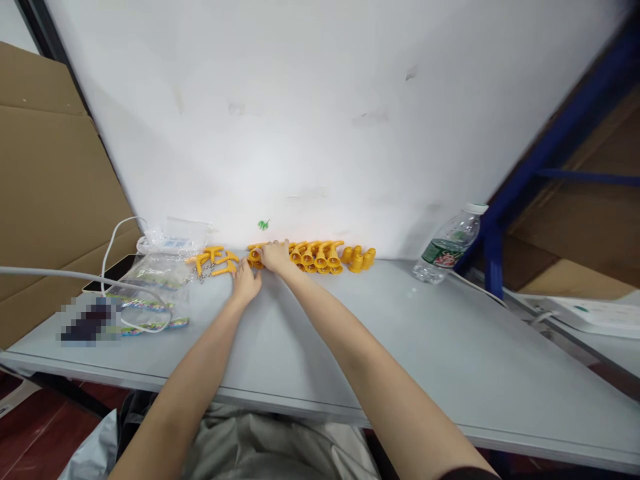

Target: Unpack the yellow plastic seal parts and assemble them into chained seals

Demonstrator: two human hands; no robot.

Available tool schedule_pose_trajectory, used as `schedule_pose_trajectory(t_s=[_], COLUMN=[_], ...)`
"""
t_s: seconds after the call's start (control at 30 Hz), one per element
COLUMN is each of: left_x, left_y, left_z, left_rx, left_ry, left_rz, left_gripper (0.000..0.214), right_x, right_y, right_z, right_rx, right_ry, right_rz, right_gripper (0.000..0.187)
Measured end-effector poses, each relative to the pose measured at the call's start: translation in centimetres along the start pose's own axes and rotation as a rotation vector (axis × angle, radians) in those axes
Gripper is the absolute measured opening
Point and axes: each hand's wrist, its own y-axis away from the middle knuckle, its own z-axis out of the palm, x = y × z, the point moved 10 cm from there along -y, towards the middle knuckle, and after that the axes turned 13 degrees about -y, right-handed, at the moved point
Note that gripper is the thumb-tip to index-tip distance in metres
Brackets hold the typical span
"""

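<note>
Small yellow bell-mouthed pieces lie stacked in rows against the white wall, their round openings facing me. My left hand is at the left end of the stack, thumb and fingers closed around a yellow piece there. My right hand reaches over the stack from above, fingers curled down onto the pieces; its fingertips and what they grip are partly hidden. Left of my hands lie several loose yellow T-shaped pieces with small metal chains. Several yellow cone-shaped pieces stand upright just right of the stack.
Clear plastic bags, a white cable and a dark blurred item lie on the left of the grey table. A clear bottle leans at the back right beside a blue frame. Cardboard borders the left.
</note>
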Motion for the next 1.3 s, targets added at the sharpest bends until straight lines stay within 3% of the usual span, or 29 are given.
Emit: schedule_pose_trajectory(t_s=[0.17,0.27,0.37,0.47,0.57,0.73,0.93,1.3], left_x=[-0.5,-0.7,-0.5,0.1,0.5,0.2,0.0,0.5], left_y=[-0.9,-1.0,-0.7,-0.3,0.0,0.3,0.9,1.3], left_z=[0.5,0.6,0.6,0.8,0.9,0.5,0.0,-0.2], left_rx=[-0.002,0.004,-0.011,-0.047,-0.069,-0.068,-0.092,-0.094], left_ry=[0.074,0.077,0.043,0.0,-0.023,-0.026,-0.046,-0.031], left_rz=[-0.007,-0.008,0.003,0.02,0.03,0.043,-0.002,0.008], left_gripper=[0.06,0.062,0.066,0.068,0.068,0.066,0.064,0.064], right_x=[2.6,7.6,14.5,20.6,23.8,25.6,25.7,26.1], right_y=[1.3,4.2,8.9,13.1,15.2,15.3,15.5,15.3], right_z=[-2.6,-6.4,-9.5,-9.7,-8.4,-5.4,-5.9,-6.1], right_rx=[0.153,0.404,0.674,0.749,0.69,0.51,0.609,0.624], right_ry=[-0.166,-0.332,-0.396,-0.357,-0.299,-0.358,-0.372,-0.312], right_rz=[0.031,0.112,0.247,0.412,0.469,0.513,0.488,0.5], right_gripper=[0.036,0.042,0.048,0.052,0.057,0.054,0.032,0.031])
